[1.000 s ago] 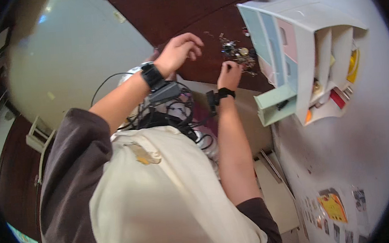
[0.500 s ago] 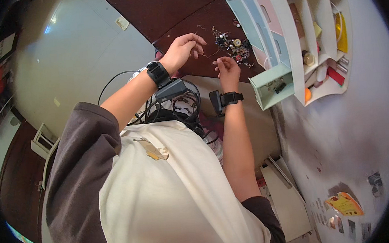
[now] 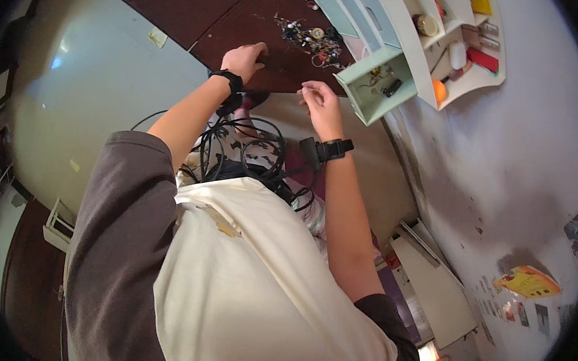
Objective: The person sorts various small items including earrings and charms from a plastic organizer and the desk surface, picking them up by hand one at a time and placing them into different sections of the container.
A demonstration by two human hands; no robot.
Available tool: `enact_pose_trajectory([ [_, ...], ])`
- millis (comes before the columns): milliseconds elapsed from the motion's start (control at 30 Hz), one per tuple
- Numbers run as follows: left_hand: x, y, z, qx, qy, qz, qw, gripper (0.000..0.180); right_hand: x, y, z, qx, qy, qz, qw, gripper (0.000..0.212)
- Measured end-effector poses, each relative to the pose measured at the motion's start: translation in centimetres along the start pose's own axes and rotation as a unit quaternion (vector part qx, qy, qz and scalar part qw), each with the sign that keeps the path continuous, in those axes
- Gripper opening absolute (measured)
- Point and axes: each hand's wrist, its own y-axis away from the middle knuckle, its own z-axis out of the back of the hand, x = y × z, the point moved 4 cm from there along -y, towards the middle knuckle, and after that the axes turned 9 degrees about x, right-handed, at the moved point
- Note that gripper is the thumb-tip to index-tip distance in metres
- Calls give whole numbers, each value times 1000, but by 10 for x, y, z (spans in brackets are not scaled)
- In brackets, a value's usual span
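Observation:
My left hand [image 3: 244,62] is over the near left part of a dark red-brown table [image 3: 236,22], its fingers curled downward. Whatever lies between those fingertips is too small to make out. At the table's near edge my right hand [image 3: 322,104] is raised, thumb and fingers drawn together; anything in them cannot be made out. Beyond both hands lies a tangled pile of small jewellery [image 3: 313,41], with beads, chains and a round gold-coloured piece. Right of the pile, a pale green drawer [image 3: 371,87] is pulled out, with small dark and gold-coloured items inside.
The drawer belongs to a white desktop organizer [image 3: 423,68] whose compartments hold several small items, including an orange ball [image 3: 439,91] and a red object [image 3: 482,61]. Black cables [image 3: 249,146] loop across my lap. A wall [image 3: 505,163] rises on the right.
My hands have moved apart and nearer to my body. My right hand has drawn back from the pile to the table's edge. The view has shifted, moving the scene up and left.

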Motion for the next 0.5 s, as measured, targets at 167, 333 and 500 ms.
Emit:
enact_pose_trajectory([
  [167,-1,-8,-8,6,-36,-3,999,18,-14,38,27,-85,-75,-6,994,15],
  [333,-3,-3,-13,-14,-52,-13,998,20,-26,53,36,-116,-110,3,987,15],
  [500,-9,6,-5,-54,-11,-7,998,21,-27,63,34,-108,-106,8,988,15],
])
